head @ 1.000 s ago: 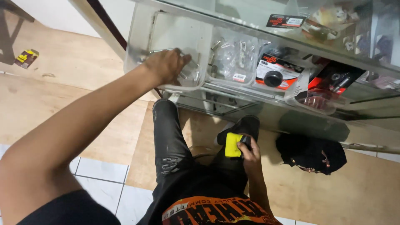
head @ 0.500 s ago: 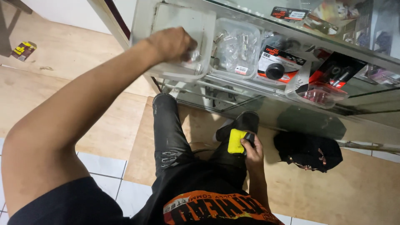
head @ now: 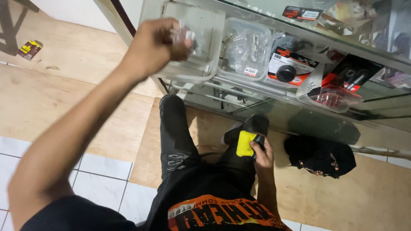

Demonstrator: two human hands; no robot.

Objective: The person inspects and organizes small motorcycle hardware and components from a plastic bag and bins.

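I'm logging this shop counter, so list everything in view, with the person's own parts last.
Clear plastic tubs: two, transparent, on the glass counter; the right one holds small bagged metal parts.
Small clear bag: one, transparent, gripped in the left hand above the left tub.
Carded black round part: one, black on a red and white card, right of the tubs.
Red blister packs: a few, red and black, at the counter's right.
Yellow and black device: one, held low by the right hand.
Black cloth bundle: one, on the wooden floor.
Yellow packet: one, on the floor, top left.
Left hand: raised, closed.
Right hand: lowered by the leg.
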